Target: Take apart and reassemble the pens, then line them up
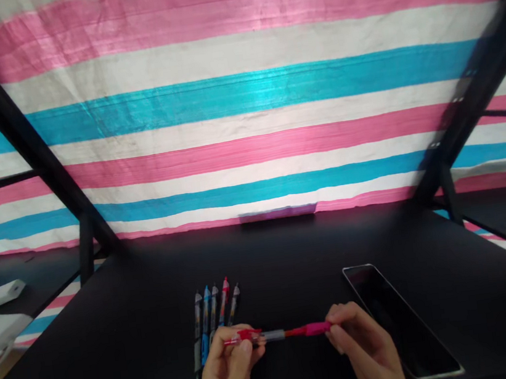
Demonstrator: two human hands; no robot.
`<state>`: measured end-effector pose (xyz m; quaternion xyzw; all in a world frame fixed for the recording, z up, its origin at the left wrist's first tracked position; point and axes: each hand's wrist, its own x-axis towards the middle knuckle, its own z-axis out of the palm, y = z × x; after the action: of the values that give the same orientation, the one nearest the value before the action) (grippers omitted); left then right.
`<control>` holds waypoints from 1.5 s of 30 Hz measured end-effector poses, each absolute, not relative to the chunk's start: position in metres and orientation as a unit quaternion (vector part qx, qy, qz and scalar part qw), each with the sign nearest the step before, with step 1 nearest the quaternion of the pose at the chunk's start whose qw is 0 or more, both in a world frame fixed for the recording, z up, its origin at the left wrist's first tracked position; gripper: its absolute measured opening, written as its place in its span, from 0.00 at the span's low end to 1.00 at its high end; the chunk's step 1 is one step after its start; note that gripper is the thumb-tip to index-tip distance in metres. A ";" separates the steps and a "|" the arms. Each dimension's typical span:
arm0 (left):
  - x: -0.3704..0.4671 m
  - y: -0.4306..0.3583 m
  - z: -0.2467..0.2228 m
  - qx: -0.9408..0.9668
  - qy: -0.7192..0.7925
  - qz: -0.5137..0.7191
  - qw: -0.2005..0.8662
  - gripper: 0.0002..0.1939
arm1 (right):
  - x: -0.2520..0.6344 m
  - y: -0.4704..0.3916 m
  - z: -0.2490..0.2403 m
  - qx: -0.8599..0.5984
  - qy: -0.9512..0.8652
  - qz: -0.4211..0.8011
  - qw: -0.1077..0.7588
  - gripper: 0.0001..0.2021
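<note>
A red pen [273, 335] lies level between my two hands, above the black table. My left hand [232, 363] pinches its clear barrel by the red clip, thumb on the near side. My right hand [364, 342] is closed on the far right end, with fingertips at the pink grip [317, 328]. A thin red length shows between the clear barrel and the grip; whether the two parts are joined, I cannot tell. Just beyond my left hand is a row of several click pens, including a blue pen [205, 323] and a red-topped pen [223, 299], their lower ends partly hidden.
A dark-screened phone [400, 319] lies at an angle beside my right hand. The black table [280, 254] runs back to a striped sheet [241, 98]. Black frame bars slope on both sides. White devices [1, 296] sit on another surface at far left.
</note>
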<state>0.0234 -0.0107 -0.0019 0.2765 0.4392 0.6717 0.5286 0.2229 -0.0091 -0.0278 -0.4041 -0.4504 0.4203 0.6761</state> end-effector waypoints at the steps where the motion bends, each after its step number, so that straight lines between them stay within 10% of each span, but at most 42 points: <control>1: 0.023 -0.011 -0.002 0.282 0.439 0.669 0.530 0.15 | 0.221 -0.009 -0.025 -0.406 -0.482 0.407 0.661 0.03; 45: 0.025 -0.011 -0.006 0.326 0.451 0.667 0.495 0.13 | 0.210 -0.017 -0.025 -0.520 -0.602 0.283 0.536 0.23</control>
<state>0.0246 -0.0110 -0.0058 0.3263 0.4512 0.6667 0.4955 0.2102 -0.0171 -0.0247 -0.5201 -0.6016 0.2833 0.5360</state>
